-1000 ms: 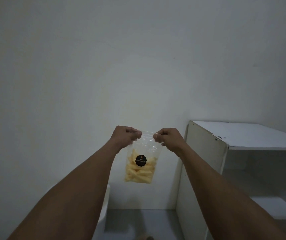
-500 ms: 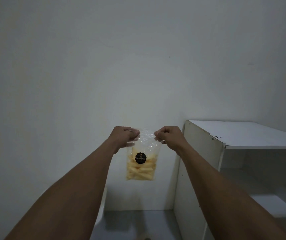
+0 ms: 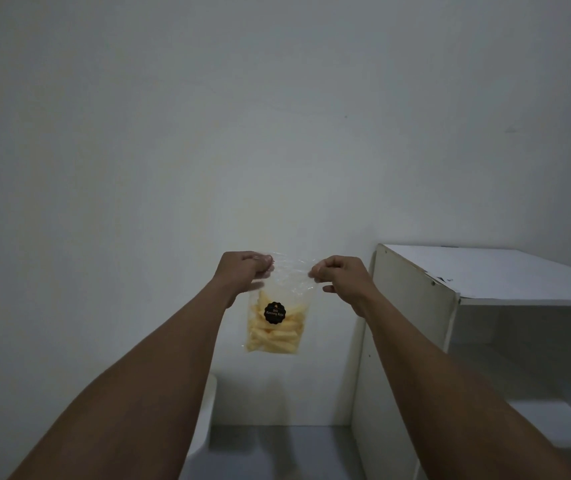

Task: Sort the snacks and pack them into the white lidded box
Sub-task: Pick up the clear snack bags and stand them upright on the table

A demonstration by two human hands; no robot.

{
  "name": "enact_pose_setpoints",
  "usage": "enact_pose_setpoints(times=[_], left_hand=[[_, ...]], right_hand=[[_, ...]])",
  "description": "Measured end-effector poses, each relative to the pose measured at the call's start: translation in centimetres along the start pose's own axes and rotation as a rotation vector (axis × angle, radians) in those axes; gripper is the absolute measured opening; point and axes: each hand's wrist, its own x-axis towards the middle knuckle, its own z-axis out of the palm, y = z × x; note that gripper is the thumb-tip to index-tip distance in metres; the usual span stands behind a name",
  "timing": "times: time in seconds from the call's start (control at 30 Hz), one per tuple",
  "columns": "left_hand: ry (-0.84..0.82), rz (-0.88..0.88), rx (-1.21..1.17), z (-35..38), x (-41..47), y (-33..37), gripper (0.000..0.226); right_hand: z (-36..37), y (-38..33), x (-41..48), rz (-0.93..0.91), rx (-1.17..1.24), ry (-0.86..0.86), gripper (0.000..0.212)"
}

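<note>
Plain white wall (image 3: 277,116) filled most of the view, with a white shelf unit (image 3: 485,271) at the right and grey floor (image 3: 277,452) below. Rounded white object (image 3: 204,417) sat low behind the left forearm; could not tell if it was the lidded box.

Snack bag (image 3: 275,317), clear plastic with yellow stick snacks and a round black label (image 3: 274,312), hung in mid-air in front of the wall, well above the floor and touching nothing but the hands. Left hand (image 3: 242,270) was pinching the top left corner of the bag, fingers curled shut. Right hand (image 3: 341,273) was pinching the top right corner the same way. Top edge was stretched between them.

Judgement: bag looked light, thin and floppy, with slick film. Sticks inside were probably brittle, so squeezing the lower filled part risked breaking them. The empty top strip above the snacks seemed the best place to hold, as held now. A one-handed corner pinch might let it swing or slip. Step in hand was likely checking or sorting the bag; packing not yet done.
</note>
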Motion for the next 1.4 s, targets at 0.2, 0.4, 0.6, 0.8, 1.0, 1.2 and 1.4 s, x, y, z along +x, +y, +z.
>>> enact_pose_setpoints(times=[0.2,0.4,0.6,0.8,1.0,1.2,1.4], left_hand=[[0.005,-0.014,-0.024,-0.3,0.2,-0.1,0.018],[0.023,0.026,0.009,0.5,0.1,0.4,0.014],[-0.054,-0.034,0.012,0.1,-0.3,0.2,0.013],[-0.010,0.024,0.098,0.2,-0.1,0.2,0.008],[-0.077,-0.050,0.020,-0.2,-0.3,0.2,0.010],[0.009,0.032,0.074,-1.2,0.2,-0.1,0.010],[-0.023,-0.005,-0.038,-1.2,0.1,-0.1,0.024]], right_hand=[[0.1,0.0,0.2,0.003,0.002,-0.010,0.010],[1.0,-0.4,0.0,-0.022,-0.028,-0.039,0.008],[1.0,-0.9,-0.1,-0.011,-0.019,-0.066,0.005],[2.0,-1.0,-0.3,-0.025,-0.085,-0.102,0.010],[2.2,-1.2,0.1,-0.067,-0.106,-0.011,0.006],[2.6,-1.1,0.1,-0.057,-0.140,-0.104,0.011],[2.8,-2.0,0.6,-0.114,-0.176,-0.079,0.010]])
